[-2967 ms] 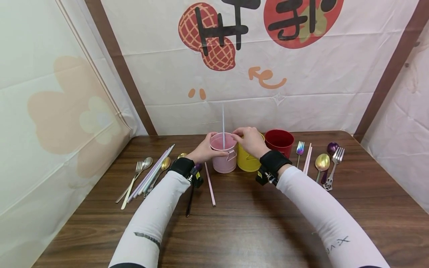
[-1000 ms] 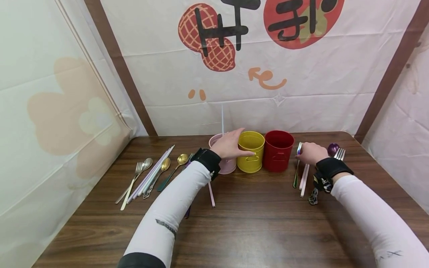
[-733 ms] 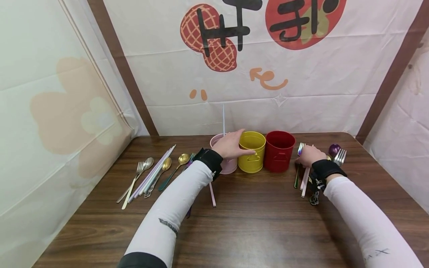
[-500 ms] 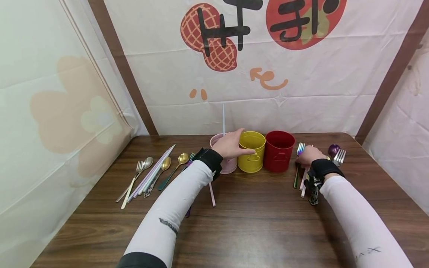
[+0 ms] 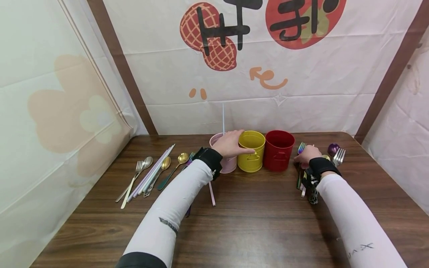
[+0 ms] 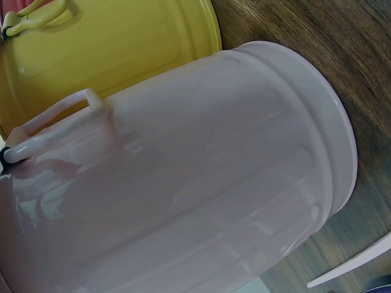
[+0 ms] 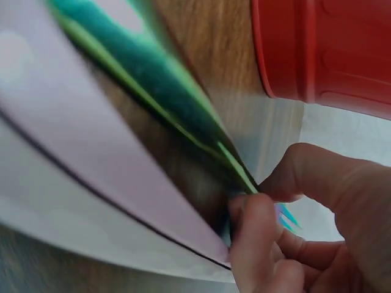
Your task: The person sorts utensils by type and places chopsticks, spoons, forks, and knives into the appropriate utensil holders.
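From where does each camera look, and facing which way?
Head: worn there, facing forward and down at the table; arms, left hand, right hand show.
Left wrist: worn there, facing the pink bucket; no hand shows.
Right wrist: worn there, facing the iridescent fork; right hand shows.
Head and right wrist share the red bucket.

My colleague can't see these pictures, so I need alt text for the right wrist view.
A right hand pinches a shiny green-handled fork beside pale pink chopsticks, with a wooden table behind and a red bucket at upper right.

Three buckets (image 5: 250, 166) abreast on the table (image 5: 254, 223), cutlery (image 5: 165, 163) to their left and right.
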